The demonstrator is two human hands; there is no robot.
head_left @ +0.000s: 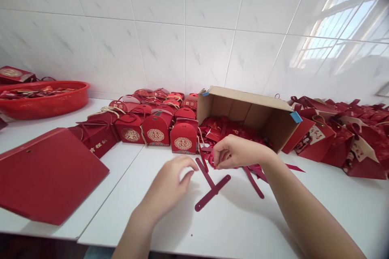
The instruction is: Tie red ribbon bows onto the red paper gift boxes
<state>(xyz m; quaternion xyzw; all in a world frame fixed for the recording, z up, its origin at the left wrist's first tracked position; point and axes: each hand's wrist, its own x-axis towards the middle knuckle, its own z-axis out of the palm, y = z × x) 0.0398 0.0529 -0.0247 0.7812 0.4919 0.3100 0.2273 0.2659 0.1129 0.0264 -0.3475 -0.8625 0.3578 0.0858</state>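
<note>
Two dark red paper strips cross in a T on the table: a lower strip [223,182] with a hole near its end, and an upper strip [205,174] leaning away from it. My left hand [173,182] hovers beside the upper strip, thumb and fingers apart, fingertips near that strip's far end. Over the pile's front edge, my right hand [235,152] has its fingers curled in a pinch. Whatever lies between those fingertips is too small to make out. Another loose strip [254,184] lies under my right wrist.
A cardboard box [251,96] on its side spills red strips. Several red gift boxes [184,133] stand behind. Red bags [317,139] crowd the right. At left are a flat red bag [51,174] and a red basin [60,103]. A tiled wall [161,56] rises behind.
</note>
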